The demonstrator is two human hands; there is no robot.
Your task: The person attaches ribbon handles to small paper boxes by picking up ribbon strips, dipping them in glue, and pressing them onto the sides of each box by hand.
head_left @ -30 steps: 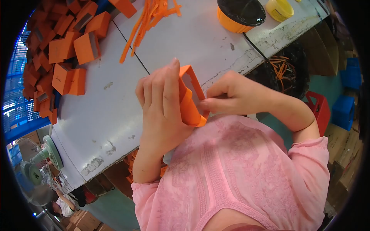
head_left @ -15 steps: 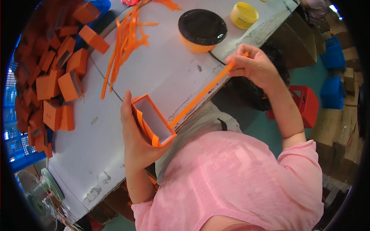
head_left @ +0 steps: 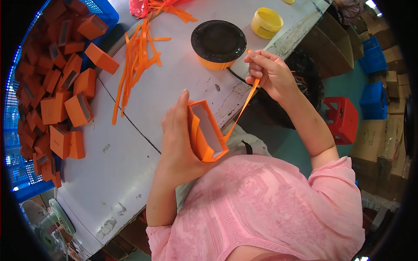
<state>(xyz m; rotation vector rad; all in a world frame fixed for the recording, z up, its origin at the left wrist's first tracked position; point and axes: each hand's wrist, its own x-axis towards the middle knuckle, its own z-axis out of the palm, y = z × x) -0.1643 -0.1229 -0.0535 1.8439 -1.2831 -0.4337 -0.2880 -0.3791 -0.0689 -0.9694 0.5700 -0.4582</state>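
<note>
My left hand (head_left: 176, 143) is wrapped round an open orange box (head_left: 206, 130) with a pale inside, held at the table's near edge. A loose orange strip lies along the box's left side. From the box's lower right corner an orange ribbon (head_left: 243, 107) stretches up to my right hand (head_left: 271, 71), whose fingers pinch it. Just left of my right hand stands an orange pot with a black top (head_left: 218, 41). Several loose orange strips (head_left: 136, 65) lie on the table beyond my left hand.
Many orange boxes (head_left: 56, 104) are heaped in a blue basket (head_left: 30, 191) at the left. A yellow tub (head_left: 266, 23) stands at the back. A black bag (head_left: 310, 78), a red stool (head_left: 342, 119) and blue bins (head_left: 373, 100) are at the right. A fan (head_left: 61, 216) is at lower left.
Earlier my right hand was at the box; it then moved away up and right with the ribbon. Since the last frame, the box in my left hand has shifted right, nearer my right hand.
</note>
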